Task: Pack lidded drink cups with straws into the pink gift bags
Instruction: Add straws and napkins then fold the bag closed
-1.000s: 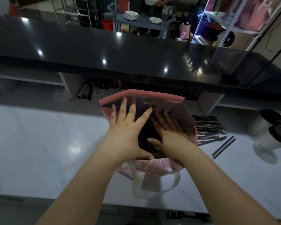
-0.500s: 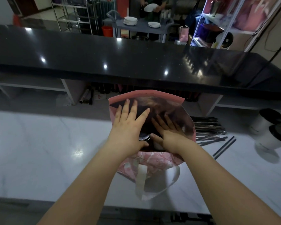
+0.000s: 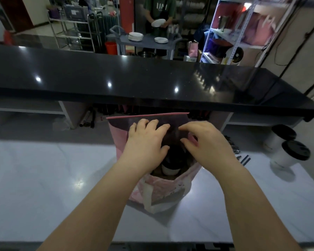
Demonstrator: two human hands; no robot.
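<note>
— Where is the drink?

— A lidded cup (image 3: 170,170) sits inside the pink gift bag (image 3: 169,189). The bag stands upright on the white bench (image 3: 43,178) with its mouth open.

— And the hands?

— The left grip (image 3: 145,144) reaches into the bag's mouth, with its fingers bent against the far inner wall. From this angle I cannot tell whether they clamp anything. The right grip (image 3: 207,144) is at the right side of the mouth, where its thumb and curled fingers pinch the bag's right edge.

— Anything else on the bench?

— At the far right stands a spare cup (image 3: 286,156), white with a black lid, and a second spare cup (image 3: 277,136) just beyond it. Black straws (image 3: 243,159) lie between those cups and the bag.
</note>
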